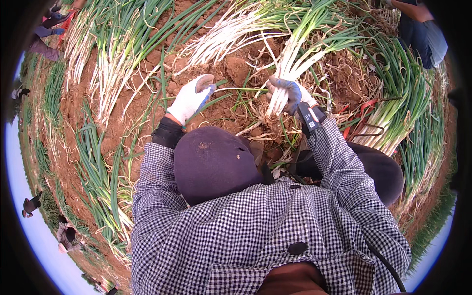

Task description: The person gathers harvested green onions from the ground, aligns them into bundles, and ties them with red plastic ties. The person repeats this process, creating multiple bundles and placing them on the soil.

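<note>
Both my hands wear white work gloves with blue-grey palms. My right hand (289, 94) is wrapped around the white lower stems of a bunch of green onions (295, 59). Its roots hang below the fist, and its green leaves fan out up and away. My left hand (193, 97) has its fingers curled in at the end of a thin pale stalk (239, 89), which runs across to the right hand. Loose soil with stripped skins and leaf scraps (258, 129) lies beneath both hands.
Heaps of green onions lie ahead (228, 35), to the left (114, 70) and lower left (101, 173). At the right, a pile (398, 110) lies by red straps (367, 107). A person in dark trousers (422, 37) is at the upper right; others work at the left. My bent knees (217, 164) are close below.
</note>
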Available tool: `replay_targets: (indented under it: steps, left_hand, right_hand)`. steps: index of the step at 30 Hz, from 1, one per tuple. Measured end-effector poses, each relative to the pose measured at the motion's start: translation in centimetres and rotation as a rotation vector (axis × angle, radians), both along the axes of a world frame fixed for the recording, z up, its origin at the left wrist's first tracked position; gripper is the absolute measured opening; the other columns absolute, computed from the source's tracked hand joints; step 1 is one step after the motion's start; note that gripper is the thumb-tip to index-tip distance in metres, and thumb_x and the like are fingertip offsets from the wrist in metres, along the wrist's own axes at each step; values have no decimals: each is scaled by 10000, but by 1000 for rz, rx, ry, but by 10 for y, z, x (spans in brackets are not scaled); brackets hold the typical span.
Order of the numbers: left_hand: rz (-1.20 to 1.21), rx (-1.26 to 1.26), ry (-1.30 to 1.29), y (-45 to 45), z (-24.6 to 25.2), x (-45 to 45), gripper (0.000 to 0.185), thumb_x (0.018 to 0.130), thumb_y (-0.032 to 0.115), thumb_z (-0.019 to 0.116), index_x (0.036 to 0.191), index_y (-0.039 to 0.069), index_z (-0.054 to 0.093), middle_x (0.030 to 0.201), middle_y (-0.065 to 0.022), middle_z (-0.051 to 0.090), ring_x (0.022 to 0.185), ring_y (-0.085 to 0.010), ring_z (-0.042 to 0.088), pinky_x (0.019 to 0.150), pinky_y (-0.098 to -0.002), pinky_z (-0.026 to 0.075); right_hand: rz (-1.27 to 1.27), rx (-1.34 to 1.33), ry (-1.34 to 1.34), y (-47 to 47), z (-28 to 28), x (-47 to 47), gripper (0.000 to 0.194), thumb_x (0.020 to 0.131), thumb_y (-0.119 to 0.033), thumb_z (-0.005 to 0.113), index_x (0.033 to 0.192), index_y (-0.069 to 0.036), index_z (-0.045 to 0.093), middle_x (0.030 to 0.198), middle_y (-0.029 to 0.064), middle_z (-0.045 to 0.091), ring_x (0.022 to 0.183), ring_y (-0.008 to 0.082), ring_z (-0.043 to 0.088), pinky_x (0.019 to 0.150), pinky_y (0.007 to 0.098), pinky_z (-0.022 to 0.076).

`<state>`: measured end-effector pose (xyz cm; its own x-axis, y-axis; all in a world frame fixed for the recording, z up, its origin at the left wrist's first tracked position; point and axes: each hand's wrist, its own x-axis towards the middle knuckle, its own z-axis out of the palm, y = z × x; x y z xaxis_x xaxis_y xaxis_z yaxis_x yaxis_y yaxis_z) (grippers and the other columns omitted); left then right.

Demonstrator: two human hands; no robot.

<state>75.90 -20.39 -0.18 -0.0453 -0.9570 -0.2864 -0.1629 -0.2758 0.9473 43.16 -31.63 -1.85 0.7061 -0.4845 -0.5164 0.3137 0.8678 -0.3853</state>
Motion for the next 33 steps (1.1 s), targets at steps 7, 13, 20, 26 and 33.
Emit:
replay_targets:
  steps: [7,13,20,26,33]
  left_hand:
    - [501,-518,-211,115,186,-5,487,1071,225,535,1440,-87,470,1407,-192,574,1259,-260,594,1091,-386,465]
    - [580,-712,-52,106,166,-146,522,1070,148,518,1535,-25,354,1566,-171,432,1444,-274,422,1181,-403,347]
    - [705,-23,823,105,49,-222,722,1052,592,381,1463,3,459,1406,-140,518,1298,-273,515,1090,-477,483]
    - [596,16,597,103,53,-223,468,1087,484,410,1295,92,559,917,-17,665,577,-134,632,452,-269,516]
    - [469,4,-291,61,74,-217,437,1077,189,442,1446,-44,461,1366,-219,614,1245,-332,609,1021,-396,486]
  right_hand:
    - [-93,-134,-645,-12,37,0,303,957,-48,644,1246,12,577,1090,79,698,1051,248,702,954,441,594]
    - [-406,-25,-492,53,34,19,331,887,-17,727,1181,-48,578,1032,91,704,917,236,728,867,431,619]
    - [-446,-73,-554,74,33,0,311,914,-69,718,1192,-57,580,1071,64,701,933,222,736,887,431,625]
    - [-252,-164,-433,76,35,-3,163,992,-159,622,1031,-1,620,967,74,666,908,220,674,844,369,580]
    - [-319,-171,-311,78,41,-5,297,965,-221,698,1160,-8,628,941,52,706,836,173,709,726,322,608]
